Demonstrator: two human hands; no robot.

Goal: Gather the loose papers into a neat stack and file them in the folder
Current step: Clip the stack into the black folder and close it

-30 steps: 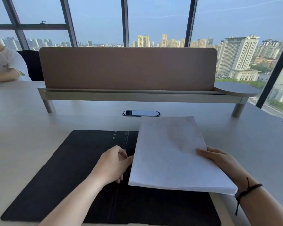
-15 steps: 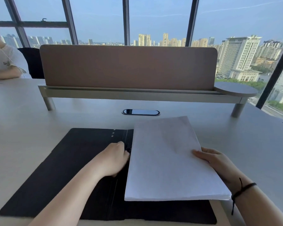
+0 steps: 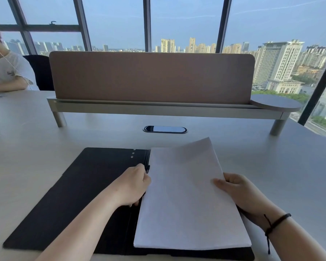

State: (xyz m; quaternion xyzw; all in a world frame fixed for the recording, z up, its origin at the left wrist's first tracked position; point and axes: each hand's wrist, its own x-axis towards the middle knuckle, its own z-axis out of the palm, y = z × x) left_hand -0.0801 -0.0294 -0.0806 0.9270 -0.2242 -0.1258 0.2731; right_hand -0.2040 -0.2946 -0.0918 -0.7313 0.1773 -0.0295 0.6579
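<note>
The right hand (image 3: 241,196) grips the right edge of the paper stack (image 3: 186,196), thumb laid on top of the sheets and the other fingers tucked underneath out of sight. A dark cord bracelet (image 3: 277,221) circles that wrist. The left hand (image 3: 134,185) is curled at the stack's left edge, right over the spine of the folder (image 3: 73,194), fingertips pinched around a small dark part there; what exactly it pinches is too small to tell.

The stack is squared up and lies over the right half of the open black folder, its far right corner lifted and pointing toward the back of the desk. The folder's left half lies flat and bare, with small pale dots near its top by the spine.

The folder sits at the near edge of the pale desk (image 3: 271,162). Further back, in the middle of the desk, is an oval cable port (image 3: 165,129), and behind it a brown divider panel (image 3: 151,78) stands on a raised metal shelf (image 3: 158,109). At the far left corner another person's sleeve (image 3: 9,72) rests on the desk. Tall windows (image 3: 183,23) show city buildings.
</note>
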